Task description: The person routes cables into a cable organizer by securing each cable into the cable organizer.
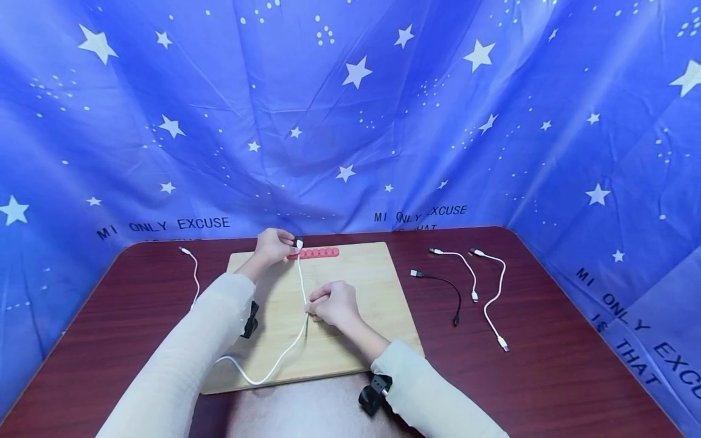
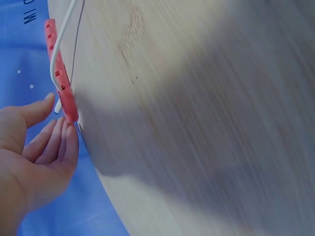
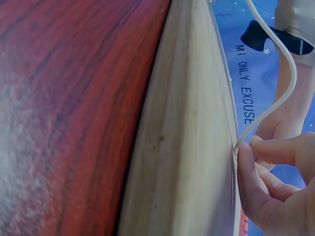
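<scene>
A red cable holder (image 1: 320, 253), a strip with several slots, lies along the far edge of the wooden board (image 1: 372, 304). One white cable (image 1: 302, 280) runs to the slot near the strip's left end, its plug (image 1: 299, 243) sticking out beyond. My left hand (image 1: 274, 246) is at that end. In the left wrist view, the fingertips of my left hand (image 2: 47, 147) touch the end of the red holder (image 2: 69, 103), with the thumb apart from it. Over the board's middle, my right hand (image 1: 335, 302) pinches the white cable (image 3: 290, 88) between thumb and index finger.
Right of the board, two short white cables (image 1: 465, 261) (image 1: 496, 298) and a black cable (image 1: 446, 281) lie on the dark red table (image 1: 553, 340). Another white cable end (image 1: 188, 252) lies at the left, partly behind the left sleeve. A blue starry curtain (image 1: 306, 152) hangs behind.
</scene>
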The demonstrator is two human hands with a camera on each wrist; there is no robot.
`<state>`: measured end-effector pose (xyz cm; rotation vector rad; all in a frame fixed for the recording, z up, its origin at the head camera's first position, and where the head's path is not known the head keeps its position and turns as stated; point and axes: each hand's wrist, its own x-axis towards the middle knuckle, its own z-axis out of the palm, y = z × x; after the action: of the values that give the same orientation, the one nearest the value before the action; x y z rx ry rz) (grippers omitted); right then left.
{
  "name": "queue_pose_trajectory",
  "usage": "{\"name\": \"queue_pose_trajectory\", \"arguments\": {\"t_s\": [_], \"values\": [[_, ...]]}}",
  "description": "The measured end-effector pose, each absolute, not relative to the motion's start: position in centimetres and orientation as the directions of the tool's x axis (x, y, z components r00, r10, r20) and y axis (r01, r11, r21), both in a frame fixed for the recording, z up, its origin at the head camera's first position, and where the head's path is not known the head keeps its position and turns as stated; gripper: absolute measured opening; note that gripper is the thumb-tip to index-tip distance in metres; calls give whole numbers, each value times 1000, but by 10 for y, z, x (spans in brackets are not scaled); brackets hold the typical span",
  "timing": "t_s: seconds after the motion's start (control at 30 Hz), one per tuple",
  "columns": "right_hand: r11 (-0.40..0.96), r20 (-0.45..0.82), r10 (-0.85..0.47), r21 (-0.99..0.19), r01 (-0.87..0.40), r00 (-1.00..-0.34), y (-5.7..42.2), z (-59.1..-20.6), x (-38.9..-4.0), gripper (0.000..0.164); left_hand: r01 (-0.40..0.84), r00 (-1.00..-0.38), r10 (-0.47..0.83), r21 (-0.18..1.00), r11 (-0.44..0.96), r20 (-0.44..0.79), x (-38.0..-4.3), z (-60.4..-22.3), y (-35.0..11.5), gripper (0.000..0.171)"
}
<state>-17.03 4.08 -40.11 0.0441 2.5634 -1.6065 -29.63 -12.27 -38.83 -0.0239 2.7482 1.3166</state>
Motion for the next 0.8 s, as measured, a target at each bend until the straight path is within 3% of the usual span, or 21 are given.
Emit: {"name": "queue_pose_trajectory", "arguments": {"t_s": [0.3, 0.8], "values": [[452, -66, -59, -892, 33, -996, 49, -401, -172, 20, -50, -996, 21, 740, 671, -86, -282, -381, -141, 41], [401, -97, -121, -915, 41, -988, 58, -393, -174, 27, -90, -996, -64, 690, 718, -64, -263, -374, -196, 42]]}}
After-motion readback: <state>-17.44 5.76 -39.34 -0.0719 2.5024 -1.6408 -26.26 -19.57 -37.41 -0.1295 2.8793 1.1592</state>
